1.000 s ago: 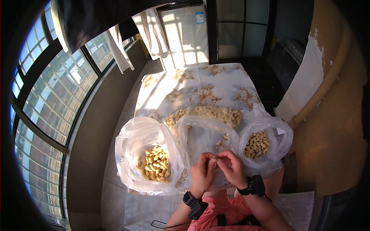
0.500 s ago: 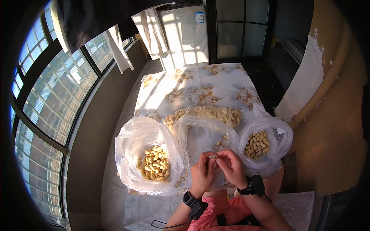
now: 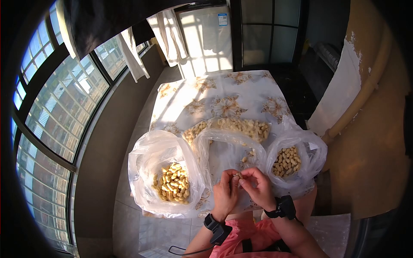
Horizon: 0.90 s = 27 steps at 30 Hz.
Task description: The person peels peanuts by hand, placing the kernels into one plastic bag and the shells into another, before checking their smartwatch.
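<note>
Both of my hands meet over the near edge of the flowered table, their fingertips pinched around one small peanut (image 3: 238, 175). My left hand (image 3: 226, 191) grips it from the left, and my right hand (image 3: 258, 187) touches it from the right. Behind them lies an opened clear bag (image 3: 221, 152) with a few peanuts by its right side. To the left stands an open plastic bag (image 3: 142, 172) with a pile of peanuts (image 3: 174, 182) inside. On the right, another open bag (image 3: 312, 161) holds more peanuts (image 3: 287, 162).
More peanuts (image 3: 243, 127) lie under clear plastic across the middle of the table (image 3: 211, 96). Windows (image 3: 64, 103) line the left side. A white cabinet (image 3: 206, 41) stands beyond the table, and a pipe (image 3: 365, 92) runs along the right wall.
My right fingertips have shifted slightly around the peanut. The bags and the peanuts in them look the same.
</note>
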Tool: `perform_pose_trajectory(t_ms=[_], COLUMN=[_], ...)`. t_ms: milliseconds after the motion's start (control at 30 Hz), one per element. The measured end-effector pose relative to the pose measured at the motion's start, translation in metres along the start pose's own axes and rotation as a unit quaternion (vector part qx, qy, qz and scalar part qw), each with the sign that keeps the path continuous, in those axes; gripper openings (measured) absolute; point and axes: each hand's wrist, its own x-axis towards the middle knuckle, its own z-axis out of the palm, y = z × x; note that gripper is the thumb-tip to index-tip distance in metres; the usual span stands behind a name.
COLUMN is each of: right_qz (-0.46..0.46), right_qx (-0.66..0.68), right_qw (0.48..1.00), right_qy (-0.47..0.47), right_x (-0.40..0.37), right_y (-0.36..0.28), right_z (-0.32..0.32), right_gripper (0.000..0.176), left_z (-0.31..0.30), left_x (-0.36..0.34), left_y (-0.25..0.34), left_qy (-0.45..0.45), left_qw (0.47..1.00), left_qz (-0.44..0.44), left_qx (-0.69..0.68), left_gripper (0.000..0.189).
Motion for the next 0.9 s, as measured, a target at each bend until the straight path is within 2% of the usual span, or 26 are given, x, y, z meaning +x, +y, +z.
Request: perform_pose_trajectory(t_ms=[367, 433, 467, 567, 633, 767, 833, 867, 900], right_qz=[-0.002, -0.017, -0.002, 0.001, 0.011, 0.015, 0.009, 0.006, 0.006], right_qx=[-0.007, -0.045, -0.009, -0.032, -0.011, 0.003, 0.008, 0.012, 0.015], right_qw=[1.0, 0.999, 1.0, 0.999, 1.0, 1.0, 1.0, 1.0, 1.0], right_qy=[0.008, 0.011, 0.016, 0.021, 0.018, 0.007, 0.006, 0.004, 0.005], right_x=[0.001, 0.002, 0.001, 0.001, 0.003, 0.0, 0.0, 0.0, 0.0], right_y=[0.003, -0.002, 0.0, -0.004, -0.006, -0.001, 0.002, 0.003, 0.002], right_z=[0.001, 0.0, 0.001, 0.002, 0.002, 0.0, 0.0, 0.0, 0.0], right_gripper=[0.019, 0.019, 0.018, 0.016, 0.016, 0.016, 0.016, 0.015, 0.015], left_z=[0.0, 0.001, 0.0, -0.008, -0.02, -0.06, -0.079, -0.087, -0.094], left_x=[0.0, -0.001, -0.002, -0.013, -0.016, -0.017, -0.009, -0.009, -0.008], left_y=[-0.005, -0.001, 0.0, 0.001, 0.008, 0.005, -0.001, 0.004, 0.004], left_qy=[-0.006, 0.011, 0.02, 0.027, 0.091, 0.181, 0.238, 0.252, 0.251], left_qw=[1.0, 1.0, 0.999, 0.998, 0.992, 0.982, 0.967, 0.965, 0.966], left_qz=[0.006, 0.025, 0.026, 0.037, 0.088, 0.057, 0.091, 0.037, 0.039], left_qx=[0.023, 0.0, -0.021, -0.033, -0.003, -0.018, 0.03, 0.053, 0.056], left_gripper=[0.013, 0.014, 0.015, 0.015, 0.016, 0.013, 0.014, 0.009, 0.009])
